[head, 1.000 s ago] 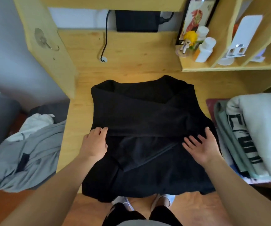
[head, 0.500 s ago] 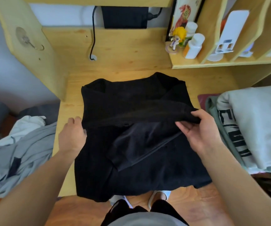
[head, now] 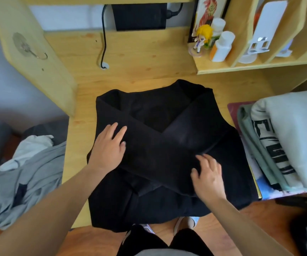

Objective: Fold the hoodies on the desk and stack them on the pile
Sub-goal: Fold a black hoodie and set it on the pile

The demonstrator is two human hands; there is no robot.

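Note:
A black hoodie (head: pixel 167 145) lies flat on the wooden desk (head: pixel 139 58), its two sleeves crossed over the chest. My left hand (head: pixel 108 148) rests flat on the left side of the hoodie, fingers straight. My right hand (head: pixel 209 178) presses on the end of the sleeve that runs down to the lower right; its fingers are slightly bent and blurred. At the desk's right edge stands the pile of folded hoodies (head: pixel 287 141), pale grey on top with a black-lettered one beneath.
A loose grey hoodie (head: pixel 23 182) lies heaped left of the desk. A shelf unit (head: pixel 260 63) at the back right holds bottles and a small figurine (head: pixel 202 39). A black cable (head: pixel 103 43) hangs at the back. The desk's front edge is under the hoodie's hem.
The right hand brought the right sleeve down across the chest and now presses on it. The left hand moved from the hoodie's left edge onto the cloth.

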